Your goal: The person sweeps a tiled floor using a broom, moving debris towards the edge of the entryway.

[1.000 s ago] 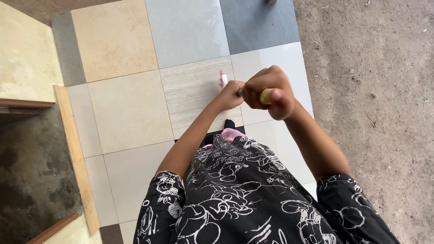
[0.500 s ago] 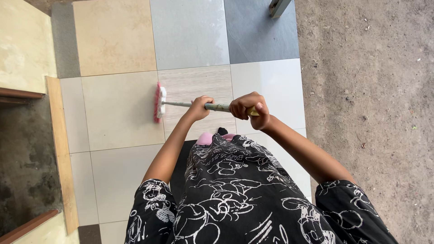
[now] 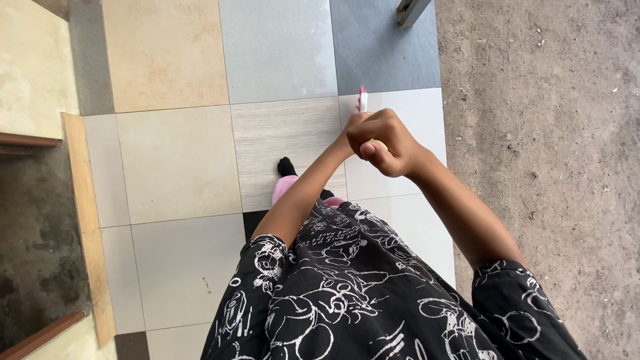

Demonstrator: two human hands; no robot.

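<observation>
I count one broom, and only its pink-and-white head shows, edge-on, on the white tile just past my knuckles. Its stick is hidden behind my hands, pointing almost straight away from the camera. Two hands are in view. My right hand is fisted tight around the top of the stick, thumb folded over the front, the forearm running down and to the right into the sleeve. My left hand is mostly covered by the right one; it sits just beyond it, against the stick, but I cannot tell how firmly it grips. Its forearm stretches back toward my left shoulder.

Below the arms hangs my black dress with white line drawings. One foot in a pink slipper with a black sock toe rests on the striped grey tile. The floor is a patchwork of beige, grey and white tiles. Bare dirt ground lies to the right, a wooden threshold to the left, and one grey post stands at the top edge.
</observation>
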